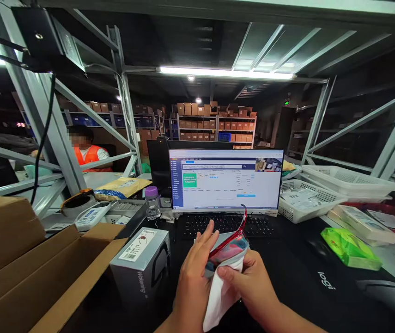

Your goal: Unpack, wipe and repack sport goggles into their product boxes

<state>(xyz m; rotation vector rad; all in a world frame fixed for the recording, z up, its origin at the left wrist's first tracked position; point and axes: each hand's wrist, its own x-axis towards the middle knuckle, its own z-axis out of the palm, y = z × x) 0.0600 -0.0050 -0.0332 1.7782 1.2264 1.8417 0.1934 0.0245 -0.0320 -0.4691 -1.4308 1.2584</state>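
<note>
My left hand (193,273) and my right hand (252,284) both hold a small clear pouch with a red zip edge (230,247) above the black desk mat. Something red and blue shows inside it. The left hand's fingers lie along its left side; the right hand pinches the white lower part of the pouch (220,296). A black keyboard (227,225) lies just beyond the pouch, under a lit monitor (225,180).
An open cardboard box (34,268) and a grey product box (142,263) stand at left. A purple-capped bottle (152,202) is near the monitor. White baskets (308,199), flat boxes and a green packet (349,247) lie at right. A person in an orange vest (88,152) sits beyond the rack.
</note>
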